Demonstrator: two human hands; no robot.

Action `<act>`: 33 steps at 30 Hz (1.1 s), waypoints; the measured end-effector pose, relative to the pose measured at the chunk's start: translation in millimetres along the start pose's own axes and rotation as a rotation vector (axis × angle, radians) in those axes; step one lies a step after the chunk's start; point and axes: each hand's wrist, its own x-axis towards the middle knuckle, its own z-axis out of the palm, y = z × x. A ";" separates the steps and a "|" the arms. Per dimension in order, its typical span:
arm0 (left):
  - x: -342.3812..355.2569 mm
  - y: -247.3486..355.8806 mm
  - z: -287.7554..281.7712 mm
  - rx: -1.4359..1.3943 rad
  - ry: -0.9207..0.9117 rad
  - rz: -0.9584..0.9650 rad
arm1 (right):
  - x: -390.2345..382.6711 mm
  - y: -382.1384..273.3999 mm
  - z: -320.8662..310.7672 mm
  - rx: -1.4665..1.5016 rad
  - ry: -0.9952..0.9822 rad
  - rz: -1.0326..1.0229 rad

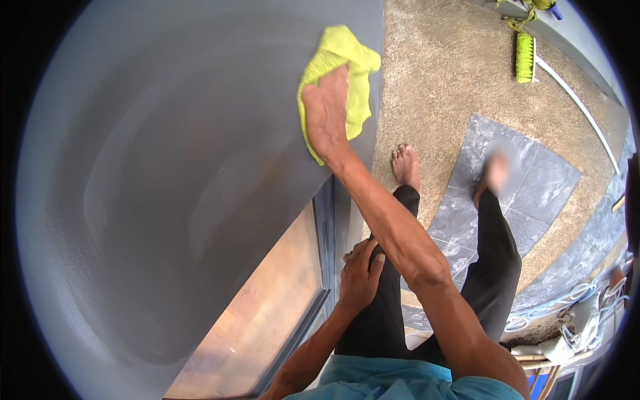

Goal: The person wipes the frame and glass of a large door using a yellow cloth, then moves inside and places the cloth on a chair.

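Observation:
A yellow-green cloth (361, 100) lies against the smooth grey wall panel (193, 153), close to its right edge. My right hand (325, 113) holds the cloth to that surface with the arm stretched out. Its fingertips disappear into a fold of the fabric. Lower down, my left hand (360, 277) rests on my black-trousered leg near the knee, fingers laid over it and a ring on one of them. It holds nothing.
Below the grey panel is a framed glass pane (263, 307). My bare feet stand on pebbled floor (433, 67) and grey tiles (533, 180). At the upper right lies a green-bristled brush (525, 59) with a white pole (583, 110). Coiled pale rope (560, 300) sits at the lower right.

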 end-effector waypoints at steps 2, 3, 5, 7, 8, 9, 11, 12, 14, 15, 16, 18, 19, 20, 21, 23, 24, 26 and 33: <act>-7.0 1.1 -7.8 0.007 0.060 0.012 | 40.7 -40.2 4.6 0.055 -0.119 -0.085; -6.2 2.1 -8.7 0.015 0.083 0.017 | 61.7 -42.9 4.8 0.093 -0.151 -0.101; -3.4 6.1 -10.1 0.026 0.060 -0.003 | 91.9 -7.9 2.7 0.019 -0.030 -0.143; 0.6 9.5 -11.1 0.030 0.046 -0.013 | 105.8 39.3 -2.4 0.057 0.028 -0.057; 3.0 9.8 -12.8 0.031 0.033 -0.010 | 92.6 76.7 -6.7 0.127 0.037 0.052; 8.0 10.4 -13.1 0.031 0.029 0.000 | 74.0 111.7 -13.7 0.125 0.052 0.154; 20.2 14.5 -11.1 0.002 0.004 0.038 | 38.2 170.6 -30.4 0.065 0.099 0.308; 20.2 14.6 -11.5 -0.015 -0.008 0.042 | 16.1 182.2 -33.1 0.007 0.111 0.376; 19.0 9.0 -15.8 -0.015 0.003 -0.004 | -15.6 148.0 -17.2 0.122 0.075 0.417; 15.4 8.1 -17.9 -0.020 0.006 -0.023 | -24.2 123.7 -11.6 0.142 0.036 0.418; 12.5 5.3 -18.3 -0.023 0.014 -0.028 | -20.2 96.6 -7.6 0.091 -0.042 0.389; 12.3 -0.2 -17.6 -0.021 0.015 -0.023 | 11.2 55.6 -5.4 0.067 -0.118 0.206; 12.0 1.3 -18.5 -0.008 -0.001 -0.030 | 29.4 43.8 -8.4 0.092 -0.120 0.063; 11.4 3.8 -20.9 0.006 -0.007 -0.045 | 50.7 41.7 -7.5 0.123 -0.098 -0.004; 13.1 6.4 -23.0 0.019 -0.012 -0.051 | 72.9 39.6 -7.9 0.151 -0.075 -0.072; 15.4 9.1 -24.0 -0.009 -0.022 -0.041 | 88.2 73.2 -12.7 0.164 -0.014 -0.045; 17.6 10.4 -23.8 -0.022 -0.029 -0.038 | 85.7 103.6 -15.6 0.175 0.008 0.045; 21.7 15.0 -23.4 -0.013 -0.040 -0.031 | 56.1 172.7 -28.6 0.235 0.046 0.284; 24.5 9.5 -25.2 -0.016 -0.030 -0.026 | -78.1 210.4 -49.4 0.390 -0.113 0.805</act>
